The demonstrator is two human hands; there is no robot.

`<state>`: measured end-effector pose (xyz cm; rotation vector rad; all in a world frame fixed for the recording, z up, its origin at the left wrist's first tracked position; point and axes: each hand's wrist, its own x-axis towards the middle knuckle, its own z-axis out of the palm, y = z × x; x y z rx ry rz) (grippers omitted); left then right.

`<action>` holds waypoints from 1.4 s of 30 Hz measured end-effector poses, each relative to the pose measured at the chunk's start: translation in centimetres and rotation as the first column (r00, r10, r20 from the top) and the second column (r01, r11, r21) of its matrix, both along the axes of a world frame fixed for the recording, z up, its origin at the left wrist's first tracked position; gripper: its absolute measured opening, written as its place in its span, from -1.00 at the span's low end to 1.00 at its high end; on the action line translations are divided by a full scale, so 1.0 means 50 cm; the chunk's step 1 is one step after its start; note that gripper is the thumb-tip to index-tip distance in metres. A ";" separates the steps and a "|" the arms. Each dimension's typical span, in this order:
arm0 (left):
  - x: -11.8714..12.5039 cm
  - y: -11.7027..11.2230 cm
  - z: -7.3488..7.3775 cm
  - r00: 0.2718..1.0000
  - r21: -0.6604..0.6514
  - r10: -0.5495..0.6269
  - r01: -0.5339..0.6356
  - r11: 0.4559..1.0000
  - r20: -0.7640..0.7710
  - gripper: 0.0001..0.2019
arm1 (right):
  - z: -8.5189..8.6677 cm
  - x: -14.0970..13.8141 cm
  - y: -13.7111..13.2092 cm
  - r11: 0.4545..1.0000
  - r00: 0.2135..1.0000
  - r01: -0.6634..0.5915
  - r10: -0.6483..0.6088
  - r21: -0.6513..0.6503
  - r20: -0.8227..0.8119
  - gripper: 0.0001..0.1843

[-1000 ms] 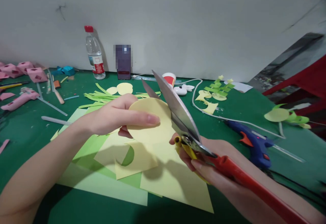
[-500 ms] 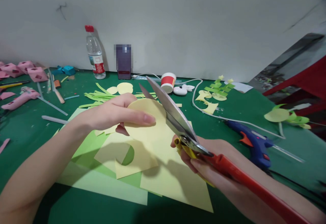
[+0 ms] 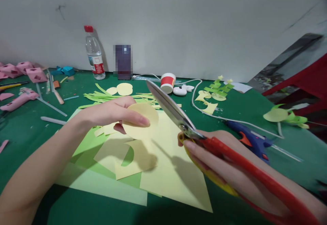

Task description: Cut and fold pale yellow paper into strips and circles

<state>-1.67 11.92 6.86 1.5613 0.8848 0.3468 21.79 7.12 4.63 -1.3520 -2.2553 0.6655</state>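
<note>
My left hand (image 3: 112, 113) pinches a pale yellow paper circle (image 3: 143, 121) between thumb and fingers, held above the table. My right hand (image 3: 217, 163) grips large scissors (image 3: 176, 114) by their red and yellow handles; the steel blades are closed and point up and left, just right of the circle without touching it. Below lie yellow paper sheets (image 3: 173, 170) with round cut-outs, on top of light green sheets (image 3: 102, 184).
On the green table (image 3: 25, 129): a blue glue gun (image 3: 252, 138) with white cord at right, a pink glue gun (image 3: 17, 100) at left, a water bottle (image 3: 93, 53), a red-and-white cup (image 3: 167, 83), green paper strips (image 3: 99, 97), pink paper boxes (image 3: 25, 71), paper ornaments (image 3: 217, 92).
The scissor blades have closed and pulled away to the right of the circle. My left hand has lowered the circle slightly and drawn it left.
</note>
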 end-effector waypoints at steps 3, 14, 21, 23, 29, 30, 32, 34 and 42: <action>0.011 -0.003 0.000 0.999 -0.017 0.036 -0.036 0.999 -0.008 -0.64 | -0.010 -0.002 0.043 0.995 0.975 0.012 -0.033 0.096 0.220 -0.74; 0.032 0.012 -0.034 0.962 0.019 0.273 -0.273 0.962 0.009 -0.71 | -0.096 0.007 0.123 0.948 0.723 0.311 -0.284 0.070 0.630 -0.78; 0.071 0.005 -0.057 0.956 0.029 0.294 -0.294 0.955 -0.002 -0.77 | -0.093 0.033 0.114 0.968 0.742 0.250 -0.175 -0.024 0.647 -0.82; 0.081 -0.002 -0.068 0.962 0.033 0.270 -0.268 0.963 -0.047 -0.76 | -0.077 0.040 0.115 0.975 0.759 0.219 -0.150 -0.030 0.634 -0.85; 0.104 -0.043 -0.096 0.959 -0.010 0.280 -0.281 0.960 -0.029 -0.71 | -0.014 0.030 0.090 0.970 0.986 -0.168 0.166 -0.178 -0.021 -0.73; 0.107 -0.051 -0.100 0.960 -0.009 0.280 -0.280 0.960 -0.005 -0.70 | -0.011 0.024 0.083 0.937 0.954 -0.265 0.221 -0.229 -0.201 -0.76; 0.108 -0.063 -0.108 0.963 -0.003 0.267 -0.268 0.964 0.042 -0.68 | -0.014 0.011 0.070 0.881 0.898 -0.349 0.217 -0.320 -0.382 -0.82; 0.105 -0.072 -0.118 0.966 0.020 0.252 -0.253 0.967 0.065 -0.68 | -0.023 -0.001 0.061 0.857 0.901 -0.313 0.131 -0.410 -0.414 -0.85; 0.077 -0.092 -0.143 0.953 0.302 0.211 -0.271 0.914 0.217 -0.74 | -0.040 -0.018 0.063 0.748 0.830 -0.296 -0.106 -0.594 -0.547 -0.84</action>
